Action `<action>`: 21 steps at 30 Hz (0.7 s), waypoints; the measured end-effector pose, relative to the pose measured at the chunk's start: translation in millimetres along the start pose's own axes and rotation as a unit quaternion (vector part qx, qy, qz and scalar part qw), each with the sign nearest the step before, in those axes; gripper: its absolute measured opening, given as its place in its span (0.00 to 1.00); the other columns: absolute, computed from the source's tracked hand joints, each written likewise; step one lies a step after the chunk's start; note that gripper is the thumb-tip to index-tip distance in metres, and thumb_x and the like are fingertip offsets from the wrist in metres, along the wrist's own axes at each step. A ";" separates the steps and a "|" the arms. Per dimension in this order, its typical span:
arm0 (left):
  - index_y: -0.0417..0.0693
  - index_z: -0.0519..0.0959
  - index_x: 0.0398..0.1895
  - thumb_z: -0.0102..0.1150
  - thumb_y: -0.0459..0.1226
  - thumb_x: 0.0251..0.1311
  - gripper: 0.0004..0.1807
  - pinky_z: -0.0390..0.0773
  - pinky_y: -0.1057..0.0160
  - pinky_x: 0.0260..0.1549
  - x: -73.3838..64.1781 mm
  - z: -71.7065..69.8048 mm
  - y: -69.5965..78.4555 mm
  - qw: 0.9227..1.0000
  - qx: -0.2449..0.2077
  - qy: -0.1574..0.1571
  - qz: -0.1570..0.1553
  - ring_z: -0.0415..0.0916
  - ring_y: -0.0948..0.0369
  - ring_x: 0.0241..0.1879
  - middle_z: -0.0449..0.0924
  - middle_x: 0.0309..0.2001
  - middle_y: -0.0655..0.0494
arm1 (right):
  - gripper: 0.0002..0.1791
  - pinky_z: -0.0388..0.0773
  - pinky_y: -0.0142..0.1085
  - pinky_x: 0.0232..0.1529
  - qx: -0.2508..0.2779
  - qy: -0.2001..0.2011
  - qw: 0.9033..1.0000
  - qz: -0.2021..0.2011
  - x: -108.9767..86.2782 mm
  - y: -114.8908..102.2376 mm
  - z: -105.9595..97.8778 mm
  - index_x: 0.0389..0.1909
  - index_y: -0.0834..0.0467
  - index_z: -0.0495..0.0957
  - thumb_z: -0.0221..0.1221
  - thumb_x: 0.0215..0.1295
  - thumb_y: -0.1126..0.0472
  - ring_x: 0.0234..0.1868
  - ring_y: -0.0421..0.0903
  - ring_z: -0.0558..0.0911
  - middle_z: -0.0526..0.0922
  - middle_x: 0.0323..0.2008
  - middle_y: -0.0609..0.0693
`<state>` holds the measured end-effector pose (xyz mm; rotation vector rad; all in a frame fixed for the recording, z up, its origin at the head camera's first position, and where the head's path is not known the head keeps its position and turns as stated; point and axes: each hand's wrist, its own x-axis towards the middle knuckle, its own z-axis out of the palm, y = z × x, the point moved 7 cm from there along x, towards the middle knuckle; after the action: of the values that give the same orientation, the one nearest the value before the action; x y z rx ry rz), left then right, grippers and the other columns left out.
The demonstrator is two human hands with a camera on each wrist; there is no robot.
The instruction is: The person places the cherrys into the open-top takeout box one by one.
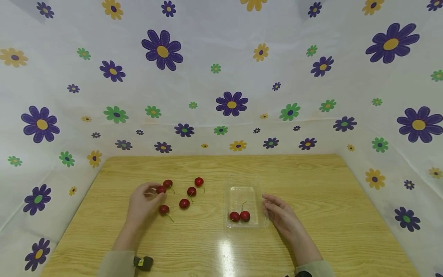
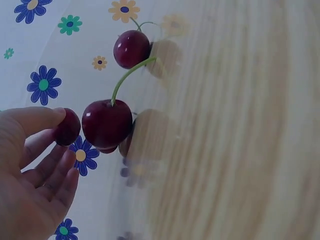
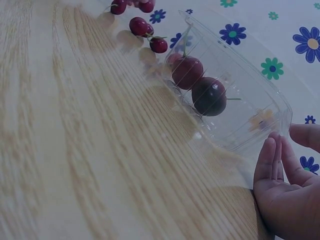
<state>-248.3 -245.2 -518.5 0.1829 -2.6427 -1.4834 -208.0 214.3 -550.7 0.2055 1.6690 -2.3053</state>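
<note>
My left hand [image 1: 140, 204] pinches a dark red cherry [image 2: 68, 128] between thumb and fingers, at the left side of the table. Another cherry [image 1: 167, 183] lies right beside the held one, and a stemmed cherry [image 1: 164, 209] sits nearer the front. More cherries lie to the right of that hand, among them one cherry [image 1: 184, 203] with its stem showing. A clear plastic container [image 1: 257, 188] stands open-topped near the middle, with two cherries [image 1: 245, 216] at its near end. My right hand [image 1: 283, 219] rests at the container's right side, fingers fairly straight, fingertips at its rim.
The wooden table [image 1: 194, 246] runs back to a white cloth [image 1: 197, 84] with purple, yellow and green flowers, which also hangs along both sides. Loose cherries, including one cherry [image 1: 199, 182] farthest back, lie between the left hand and the container.
</note>
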 end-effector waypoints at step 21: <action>0.43 0.86 0.53 0.76 0.31 0.60 0.17 0.84 0.63 0.50 -6.9 44.7 49.1 0.987 -0.007 -0.002 0.163 0.82 0.53 0.48 0.87 0.50 0.47 | 0.16 0.82 0.26 0.53 -0.002 0.009 1.000 0.010 1.1 0.9 0.1 0.53 0.48 0.82 0.52 0.80 0.70 0.47 0.35 0.83 0.84 0.46 0.40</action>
<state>-250.8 -181.1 -500.0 -0.2427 -2.5102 -1.3901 -208.8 213.8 -551.7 0.2404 1.6727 -2.2919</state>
